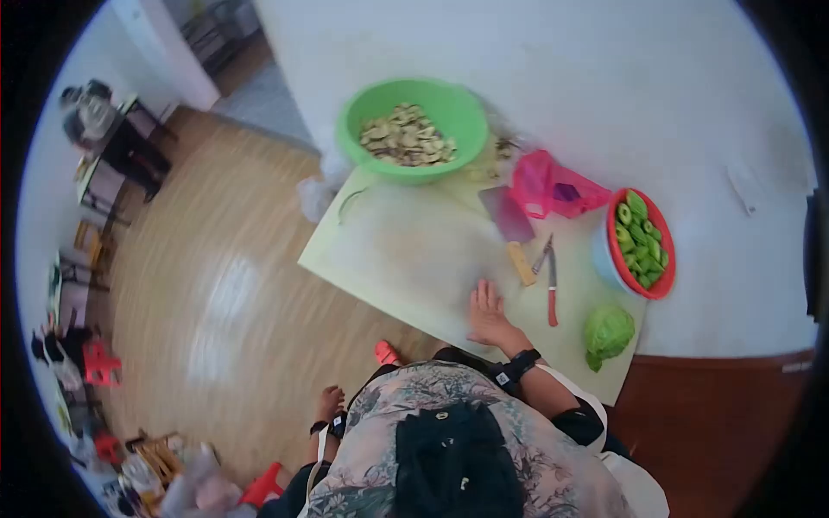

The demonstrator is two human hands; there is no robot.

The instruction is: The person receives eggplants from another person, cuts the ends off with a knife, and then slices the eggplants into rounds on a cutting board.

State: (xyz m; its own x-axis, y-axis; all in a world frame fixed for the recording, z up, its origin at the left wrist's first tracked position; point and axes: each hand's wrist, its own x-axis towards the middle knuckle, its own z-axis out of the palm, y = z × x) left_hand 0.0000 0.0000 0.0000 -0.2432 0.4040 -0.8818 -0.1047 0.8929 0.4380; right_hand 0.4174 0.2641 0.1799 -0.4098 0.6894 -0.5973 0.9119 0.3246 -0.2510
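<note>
My right hand (492, 318) rests on the pale table (389, 250), fingers stretched out and nothing in them. Just beyond it lies a cleaver (522, 262) with a wooden handle. Beside the cleaver are a small metal tool (542, 256), possibly a peeler, and a knife with a red handle (553, 306). A round green cabbage (610, 333) sits to the right of this hand. My left hand (331, 402) hangs at my side over the floor, its fingers loosely bent and apart, with no object visible in it.
At the table's far end stands a green basin (471, 112) of sliced pieces. A red basin (670, 250) with cut green vegetables is on the right, near a pink plastic bag (540, 181). A person (108, 129) stands at a far-left table; red stools (102, 363) are below.
</note>
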